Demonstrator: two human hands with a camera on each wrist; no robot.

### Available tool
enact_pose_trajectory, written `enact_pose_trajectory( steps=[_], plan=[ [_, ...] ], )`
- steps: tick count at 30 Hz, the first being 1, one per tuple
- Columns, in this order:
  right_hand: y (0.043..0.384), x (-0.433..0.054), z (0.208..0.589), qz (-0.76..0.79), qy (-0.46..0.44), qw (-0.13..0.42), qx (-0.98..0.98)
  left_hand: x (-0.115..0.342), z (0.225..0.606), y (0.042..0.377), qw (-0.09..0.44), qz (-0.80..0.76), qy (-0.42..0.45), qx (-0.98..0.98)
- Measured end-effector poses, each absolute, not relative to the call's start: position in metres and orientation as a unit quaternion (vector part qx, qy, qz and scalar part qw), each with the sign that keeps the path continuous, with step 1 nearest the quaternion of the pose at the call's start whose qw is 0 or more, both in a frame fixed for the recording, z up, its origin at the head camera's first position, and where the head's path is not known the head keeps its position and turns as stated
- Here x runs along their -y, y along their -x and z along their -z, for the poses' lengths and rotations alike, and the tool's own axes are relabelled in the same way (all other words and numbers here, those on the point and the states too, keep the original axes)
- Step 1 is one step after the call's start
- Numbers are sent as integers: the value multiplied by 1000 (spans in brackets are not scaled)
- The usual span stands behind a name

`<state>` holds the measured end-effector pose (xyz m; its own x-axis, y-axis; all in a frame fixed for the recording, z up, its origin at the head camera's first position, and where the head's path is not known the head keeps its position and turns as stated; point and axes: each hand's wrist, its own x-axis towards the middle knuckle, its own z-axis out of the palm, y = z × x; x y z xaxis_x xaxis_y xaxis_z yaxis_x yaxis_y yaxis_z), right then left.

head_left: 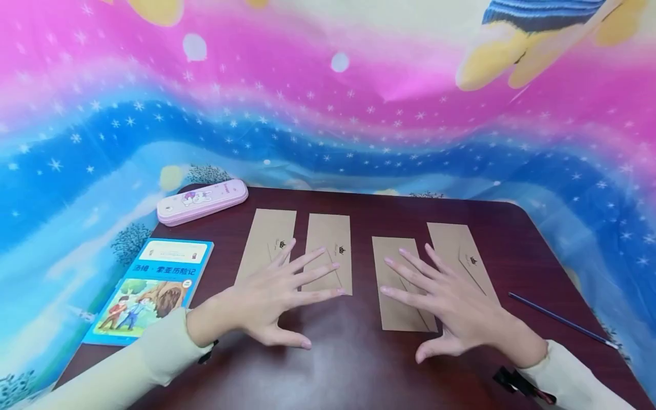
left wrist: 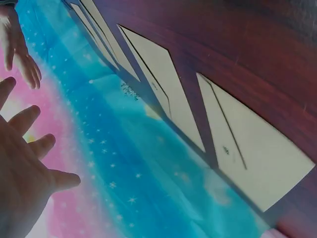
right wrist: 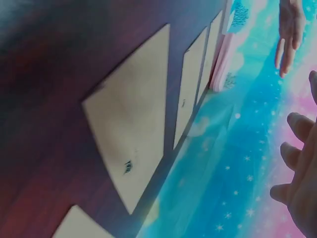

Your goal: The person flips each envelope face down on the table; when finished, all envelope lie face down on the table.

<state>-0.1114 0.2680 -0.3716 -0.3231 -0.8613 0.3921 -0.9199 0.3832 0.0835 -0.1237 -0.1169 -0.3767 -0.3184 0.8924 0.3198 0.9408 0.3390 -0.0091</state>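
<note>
Both hands hover over a dark wooden table with fingers spread and nothing in them. In the head view my left hand (head_left: 274, 299) overlaps the far-left kraft envelope (head_left: 266, 228) and the one beside it, an envelope (head_left: 330, 233) with a black crown print. My right hand (head_left: 456, 304) overlaps a third envelope (head_left: 394, 316) and part of the far-right envelope (head_left: 451, 239). All lie flat with crown prints or flap lines showing. The left wrist view shows a gap between the left hand (left wrist: 25, 168) and the envelopes; the right hand (right wrist: 302, 168) likewise stands apart from them.
A blue picture-cover book (head_left: 148, 290) lies at the table's left, with a pink pencil case (head_left: 202, 202) behind it. Near the right edge rests a dark pencil (head_left: 561, 319). A colourful cloth (head_left: 328, 114) hangs behind and around the table (head_left: 328, 364).
</note>
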Motion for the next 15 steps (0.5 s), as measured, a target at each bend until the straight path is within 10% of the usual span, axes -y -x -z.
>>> enact_pose_trajectory(
  steps=[15],
  plan=[
    [197, -198, 324, -80, -552, 140, 818, 156, 361, 161, 180, 169, 343, 906]
  ],
)
